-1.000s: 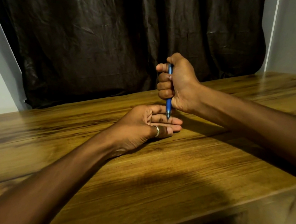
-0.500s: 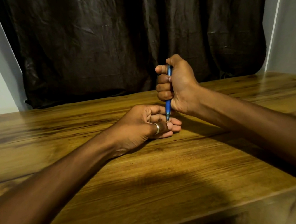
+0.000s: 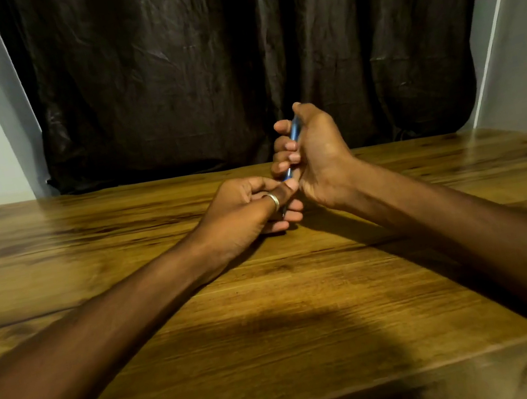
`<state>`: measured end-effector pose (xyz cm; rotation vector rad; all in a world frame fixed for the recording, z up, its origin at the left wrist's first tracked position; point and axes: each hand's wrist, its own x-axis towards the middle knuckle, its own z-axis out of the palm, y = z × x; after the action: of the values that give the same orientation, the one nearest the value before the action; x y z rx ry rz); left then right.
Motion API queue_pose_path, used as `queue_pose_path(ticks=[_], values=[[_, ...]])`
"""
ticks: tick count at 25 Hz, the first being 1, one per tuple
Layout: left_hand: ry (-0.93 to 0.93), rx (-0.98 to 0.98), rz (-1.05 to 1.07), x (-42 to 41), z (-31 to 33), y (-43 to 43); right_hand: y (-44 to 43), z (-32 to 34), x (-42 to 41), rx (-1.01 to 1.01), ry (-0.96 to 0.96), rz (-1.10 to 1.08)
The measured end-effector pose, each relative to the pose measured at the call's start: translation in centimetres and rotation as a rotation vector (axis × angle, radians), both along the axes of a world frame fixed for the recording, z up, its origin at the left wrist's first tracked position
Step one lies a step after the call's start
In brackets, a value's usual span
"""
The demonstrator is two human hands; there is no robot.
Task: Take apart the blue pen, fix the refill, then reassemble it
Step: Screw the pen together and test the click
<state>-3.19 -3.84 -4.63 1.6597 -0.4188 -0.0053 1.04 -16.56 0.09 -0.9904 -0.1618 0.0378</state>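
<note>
The blue pen stands nearly upright, tip down, above the middle of the wooden table. My right hand is wrapped in a fist around its barrel, thumb at the top end. My left hand, with a ring on one finger, rests on the table just left of it, and its thumb and fingers close around the pen's lower end. The tip and most of the barrel are hidden by both hands.
A dark crinkled curtain hangs behind the table's far edge, with pale walls on both sides. The table's near edge runs along the bottom of the view.
My left hand has lifted its fingers and closed them around the lower end of the pen, where before it lay flat under the tip. The right hand stays clenched on the barrel.
</note>
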Motion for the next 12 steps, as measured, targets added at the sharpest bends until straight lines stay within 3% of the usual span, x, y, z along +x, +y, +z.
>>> queue_pose_path(ticks=[3,12], values=[[-0.048,0.012,0.097,0.2,0.0,0.3,0.5,-0.2,0.1,-0.029,-0.019,-0.021],[-0.208,0.077,0.308,1.6,-0.2,1.6,0.7,-1.0,0.2,-0.432,-0.241,-0.126]])
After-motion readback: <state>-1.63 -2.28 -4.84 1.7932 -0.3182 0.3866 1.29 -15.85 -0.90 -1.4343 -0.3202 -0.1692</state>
